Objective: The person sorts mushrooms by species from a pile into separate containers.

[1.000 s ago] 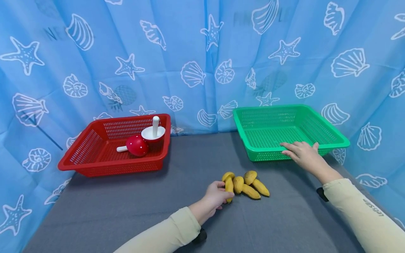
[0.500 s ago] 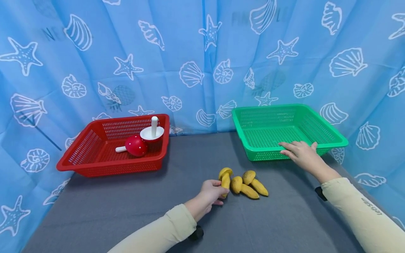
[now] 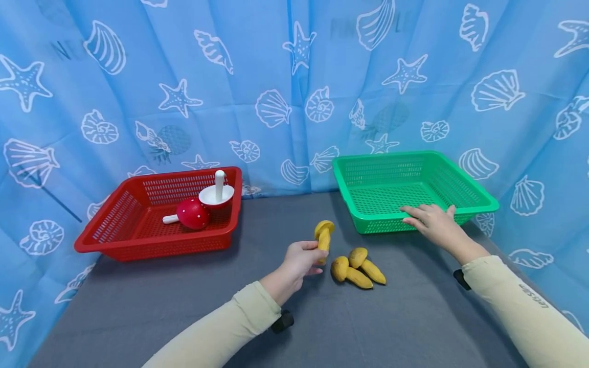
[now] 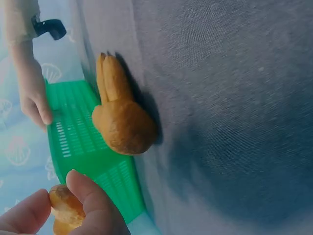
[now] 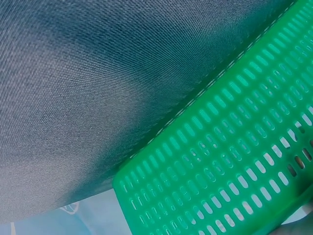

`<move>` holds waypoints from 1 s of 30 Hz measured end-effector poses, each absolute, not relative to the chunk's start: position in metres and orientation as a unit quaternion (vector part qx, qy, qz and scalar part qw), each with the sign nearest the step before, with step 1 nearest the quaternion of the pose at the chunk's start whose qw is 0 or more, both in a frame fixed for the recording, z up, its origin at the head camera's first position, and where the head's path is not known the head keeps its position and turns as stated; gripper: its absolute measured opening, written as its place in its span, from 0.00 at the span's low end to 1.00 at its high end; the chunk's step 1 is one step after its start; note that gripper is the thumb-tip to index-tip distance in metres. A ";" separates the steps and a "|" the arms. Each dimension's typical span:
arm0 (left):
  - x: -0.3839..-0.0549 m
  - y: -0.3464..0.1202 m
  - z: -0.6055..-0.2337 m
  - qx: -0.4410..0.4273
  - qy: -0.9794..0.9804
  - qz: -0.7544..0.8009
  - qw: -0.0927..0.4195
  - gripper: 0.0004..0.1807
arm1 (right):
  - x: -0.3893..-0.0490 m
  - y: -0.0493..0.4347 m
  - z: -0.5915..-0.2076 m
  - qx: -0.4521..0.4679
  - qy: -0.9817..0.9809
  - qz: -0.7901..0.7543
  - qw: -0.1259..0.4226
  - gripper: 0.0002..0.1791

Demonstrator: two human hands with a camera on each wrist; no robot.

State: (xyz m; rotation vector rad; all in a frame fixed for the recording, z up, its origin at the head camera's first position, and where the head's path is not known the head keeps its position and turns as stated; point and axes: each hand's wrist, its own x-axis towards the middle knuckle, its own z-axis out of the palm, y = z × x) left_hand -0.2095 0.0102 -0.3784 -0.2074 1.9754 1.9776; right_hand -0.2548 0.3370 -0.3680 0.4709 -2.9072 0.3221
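Note:
My left hand (image 3: 296, 265) pinches a yellow toy mushroom (image 3: 324, 237) by its stem, cap upward, above the grey cloth. Its thumb and a finger also show around the mushroom (image 4: 64, 205) in the left wrist view. Two more yellow mushrooms lie side by side just right of that hand: one in front (image 3: 358, 277), the other (image 3: 374, 271) behind it. On the front rim of the green basket (image 3: 382, 226) my right hand (image 3: 434, 226) rests with its fingers extended, holding nothing. The right wrist view mostly shows the basket's slotted wall (image 5: 220, 147).
A red basket (image 3: 161, 249) stands at the left, holding a red mushroom with white dots (image 3: 193, 213) and another (image 3: 216, 195) lying cap down, white stem up. Behind both baskets hangs a blue curtain (image 3: 257, 61) with shell prints. Grey cloth (image 3: 175, 296) covers the table.
My left hand has raised the yellow mushroom off the cloth and moved it slightly left and farther back, apart from the other two. The right hand stays at the green basket's rim.

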 end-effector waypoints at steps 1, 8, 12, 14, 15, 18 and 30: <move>-0.211 0.011 -0.377 -0.072 0.693 0.697 0.169 0.23 | -0.255 0.337 -0.368 0.159 -0.977 0.108 0.090 0.23; -0.219 0.021 -0.367 -0.067 0.679 0.711 0.171 0.22 | -0.255 0.339 -0.368 0.160 -0.977 0.111 0.086 0.23; -0.223 0.030 -0.361 -0.067 0.671 0.718 0.173 0.21 | -0.254 0.341 -0.368 0.159 -0.978 0.112 0.082 0.23; -0.226 0.035 -0.358 -0.067 0.666 0.723 0.172 0.21 | -0.254 0.341 -0.368 0.157 -0.978 0.112 0.079 0.23; -0.228 0.037 -0.357 -0.067 0.663 0.726 0.171 0.21 | -0.254 0.341 -0.368 0.156 -0.978 0.111 0.079 0.23; -0.233 0.044 -0.353 -0.068 0.656 0.733 0.167 0.20 | -0.254 0.340 -0.367 0.156 -0.978 0.112 0.079 0.23; -0.247 0.070 -0.340 -0.058 0.632 0.759 0.145 0.20 | -0.255 0.337 -0.366 0.157 -0.978 0.115 0.079 0.23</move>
